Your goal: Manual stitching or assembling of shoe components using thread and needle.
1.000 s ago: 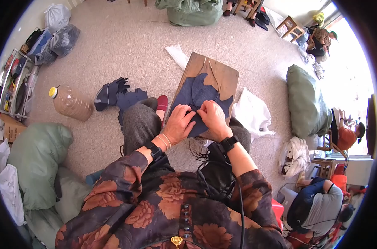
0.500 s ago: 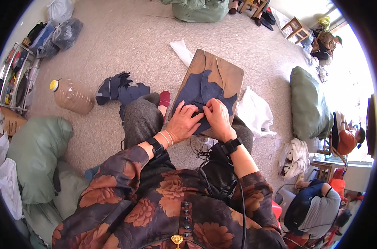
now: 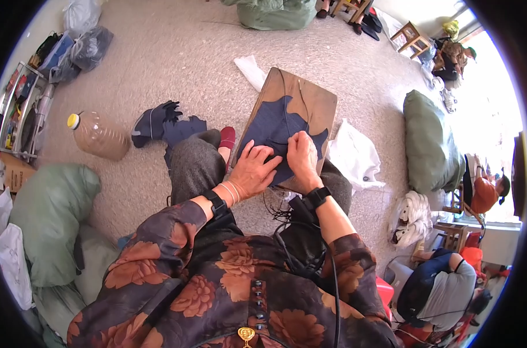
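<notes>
A dark blue, textured sheet piece [image 3: 272,124] with a jagged outline lies on a wooden board [image 3: 321,104] across my lap. My left hand [image 3: 253,172] rests on its near part, fingers spread and pressing down. Just to the right, my right hand [image 3: 303,159] is closed in a pinch close above the sheet; what its fingertips hold is too small to make out. A thin dark cord [image 3: 284,87] runs from the board's far edge over the sheet. Another thin strand [image 3: 303,101] trails down the board toward my right hand.
Dark blue scraps [image 3: 173,130] lie on the floor left of my knee, beside a large yellow-capped plastic jug [image 3: 101,136]. A white bag [image 3: 354,155] sits right of the board. Green sacks [image 3: 430,142] stand on both sides. A black cable [image 3: 335,284] hangs along my right arm. Other people sit at right.
My right hand's fingertips have moved slightly up and away from my left fingers. The cord loop over the sheet has changed shape. My left hand stays pressed on the sheet.
</notes>
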A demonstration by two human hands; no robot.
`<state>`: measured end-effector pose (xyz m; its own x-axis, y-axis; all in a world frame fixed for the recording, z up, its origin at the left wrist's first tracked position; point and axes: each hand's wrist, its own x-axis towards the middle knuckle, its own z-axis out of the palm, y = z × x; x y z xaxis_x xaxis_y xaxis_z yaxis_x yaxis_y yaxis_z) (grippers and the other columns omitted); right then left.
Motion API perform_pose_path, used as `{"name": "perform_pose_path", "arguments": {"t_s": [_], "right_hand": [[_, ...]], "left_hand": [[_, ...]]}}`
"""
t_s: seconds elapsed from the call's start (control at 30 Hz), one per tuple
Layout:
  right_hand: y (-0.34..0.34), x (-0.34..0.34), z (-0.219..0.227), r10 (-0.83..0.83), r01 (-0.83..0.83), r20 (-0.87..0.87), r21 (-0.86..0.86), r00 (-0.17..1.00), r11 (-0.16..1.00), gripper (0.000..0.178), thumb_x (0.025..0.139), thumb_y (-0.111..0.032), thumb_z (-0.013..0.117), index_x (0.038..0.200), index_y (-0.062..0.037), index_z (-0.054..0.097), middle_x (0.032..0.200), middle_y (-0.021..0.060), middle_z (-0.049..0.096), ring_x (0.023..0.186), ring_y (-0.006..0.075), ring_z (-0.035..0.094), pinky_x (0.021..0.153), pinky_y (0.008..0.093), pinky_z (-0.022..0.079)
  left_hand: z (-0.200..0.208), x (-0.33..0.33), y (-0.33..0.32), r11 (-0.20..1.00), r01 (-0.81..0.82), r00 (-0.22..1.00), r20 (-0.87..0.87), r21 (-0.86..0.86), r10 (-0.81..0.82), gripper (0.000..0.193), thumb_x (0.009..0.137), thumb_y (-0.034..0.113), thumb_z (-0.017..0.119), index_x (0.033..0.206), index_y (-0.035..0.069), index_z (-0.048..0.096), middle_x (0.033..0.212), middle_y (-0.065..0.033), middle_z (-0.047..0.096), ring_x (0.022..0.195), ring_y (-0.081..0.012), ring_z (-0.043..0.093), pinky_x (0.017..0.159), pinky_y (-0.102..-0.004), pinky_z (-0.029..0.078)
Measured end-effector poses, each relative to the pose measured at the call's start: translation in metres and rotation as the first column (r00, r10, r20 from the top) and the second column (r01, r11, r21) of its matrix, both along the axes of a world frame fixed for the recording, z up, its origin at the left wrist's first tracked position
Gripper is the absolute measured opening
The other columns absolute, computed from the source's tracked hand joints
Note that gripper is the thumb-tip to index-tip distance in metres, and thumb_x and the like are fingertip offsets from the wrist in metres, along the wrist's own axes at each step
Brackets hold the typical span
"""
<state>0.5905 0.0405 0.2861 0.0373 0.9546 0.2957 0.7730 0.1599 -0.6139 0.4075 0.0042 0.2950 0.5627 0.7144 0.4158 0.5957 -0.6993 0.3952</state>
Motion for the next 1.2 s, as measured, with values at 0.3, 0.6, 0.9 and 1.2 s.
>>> {"name": "perform_pose_path", "arguments": {"t_s": [0.3, 0.6, 0.9, 1.2], "right_hand": [[-0.006, 0.016, 0.003, 0.078, -0.089, -0.178, -0.056, 0.981, 0.994, 0.011, 0.090, -0.009, 0.058, 0.085, 0.0006, 0.060, 0.078, 0.0173, 0.064, 0.077, 0.0386, 0.063, 0.070, 0.0458, 0.050], [-0.013, 0.017, 0.002, -0.043, -0.037, -0.364, -0.210, 0.930, 0.977, 0.014, 0.090, -0.005, 0.053, 0.094, 0.0007, 0.066, 0.081, 0.0179, 0.068, 0.074, 0.0330, 0.067, 0.072, 0.0398, 0.053], [-0.002, 0.029, 0.000, -0.102, 0.081, -0.327, -0.077, 0.939, 0.994, 0.011, 0.088, -0.003, 0.060, 0.098, 0.0005, 0.063, 0.085, 0.0176, 0.066, 0.076, 0.0338, 0.066, 0.072, 0.0417, 0.052], [0.005, 0.019, 0.011, -0.218, 0.216, -0.005, -0.118, 0.976, 0.969, 0.024, 0.081, -0.018, 0.076, 0.089, -0.0028, 0.059, 0.081, 0.0151, 0.064, 0.082, 0.0342, 0.064, 0.074, 0.0425, 0.051]], "left_hand": [[0.012, 0.004, 0.024, 0.990, 0.023, 0.996, 0.088, -0.141, -0.011, 0.025, 0.084, 0.010, 0.064, 0.109, 0.007, 0.064, 0.101, -0.0109, 0.058, 0.101, -0.0308, 0.056, 0.095, -0.0435, 0.044], [0.013, 0.025, 0.086, 0.858, -0.225, 0.972, -0.048, -0.462, 0.229, 0.027, 0.081, 0.029, 0.077, 0.086, 0.005, 0.065, 0.088, -0.0117, 0.062, 0.080, -0.0323, 0.062, 0.074, -0.0422, 0.051], [0.002, 0.033, 0.088, 0.903, -0.230, 0.963, 0.051, -0.362, 0.266, 0.031, 0.075, 0.012, 0.079, 0.095, 0.004, 0.057, 0.089, -0.0129, 0.060, 0.085, -0.0318, 0.064, 0.075, -0.0417, 0.051], [0.003, 0.031, 0.103, 0.873, -0.291, 0.945, 0.025, -0.391, 0.326, 0.026, 0.075, 0.009, 0.077, 0.093, 0.003, 0.059, 0.090, -0.0161, 0.062, 0.089, -0.0345, 0.064, 0.079, -0.0434, 0.052]]}}
